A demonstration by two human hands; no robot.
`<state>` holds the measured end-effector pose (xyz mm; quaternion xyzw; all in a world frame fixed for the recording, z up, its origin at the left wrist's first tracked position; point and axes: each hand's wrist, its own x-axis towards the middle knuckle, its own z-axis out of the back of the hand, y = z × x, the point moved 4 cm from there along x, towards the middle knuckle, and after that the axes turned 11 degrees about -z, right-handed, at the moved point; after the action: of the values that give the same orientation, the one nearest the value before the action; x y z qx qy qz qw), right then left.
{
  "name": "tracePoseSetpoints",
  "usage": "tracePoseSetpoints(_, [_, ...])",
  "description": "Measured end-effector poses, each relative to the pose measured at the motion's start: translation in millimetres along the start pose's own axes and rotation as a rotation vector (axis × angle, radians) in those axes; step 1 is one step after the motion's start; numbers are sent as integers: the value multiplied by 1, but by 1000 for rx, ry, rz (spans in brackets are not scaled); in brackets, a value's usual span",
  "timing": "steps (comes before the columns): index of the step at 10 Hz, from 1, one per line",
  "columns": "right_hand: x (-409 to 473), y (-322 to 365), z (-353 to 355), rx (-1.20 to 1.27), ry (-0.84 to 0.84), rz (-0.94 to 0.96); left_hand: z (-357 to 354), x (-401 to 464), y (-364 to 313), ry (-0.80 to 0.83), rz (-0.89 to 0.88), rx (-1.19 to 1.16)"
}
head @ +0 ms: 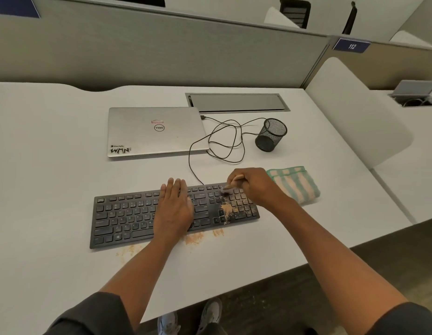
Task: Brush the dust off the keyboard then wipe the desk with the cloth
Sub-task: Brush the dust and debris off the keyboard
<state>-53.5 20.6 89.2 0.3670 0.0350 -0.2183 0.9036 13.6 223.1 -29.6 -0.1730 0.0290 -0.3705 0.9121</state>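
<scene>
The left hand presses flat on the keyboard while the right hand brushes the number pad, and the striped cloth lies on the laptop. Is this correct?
Not fully. In the head view the striped cloth lies on the desk, right of the keyboard, not on the laptop. The rest holds: left hand flat, right hand brushing.

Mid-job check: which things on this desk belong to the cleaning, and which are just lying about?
In use: keyboard, brush in right hand, left hand, striped cloth, dust, desk.
Lying about: closed laptop, mesh pen cup.

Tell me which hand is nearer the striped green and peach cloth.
Right. The right hand grips the brush just left of the cloth; the left hand rests mid-keyboard, farther left.
</scene>
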Motion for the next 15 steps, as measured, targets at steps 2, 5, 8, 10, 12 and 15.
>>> tracePoseSetpoints(2, [-2,1,-11,-15,69,4,1,0,0,6,3,4])
tracePoseSetpoints(5, [-1,12,-11,109,-60,37,0,1,0,12,8,-1])
tracePoseSetpoints(8, [-9,2,-11,-98,3,20,3,0,-1,29,10,8])
tracePoseSetpoints(10, [-6,5,-14,-91,-179,-14,3,-1,-1,32,6,6])
tracePoseSetpoints(12, [-13,4,-15,-93,-138,-77,1,-1,-1,29,6,4])
tracePoseSetpoints(15, [-12,23,-26,33,-250,-59,1,0,-1,40,11,18])
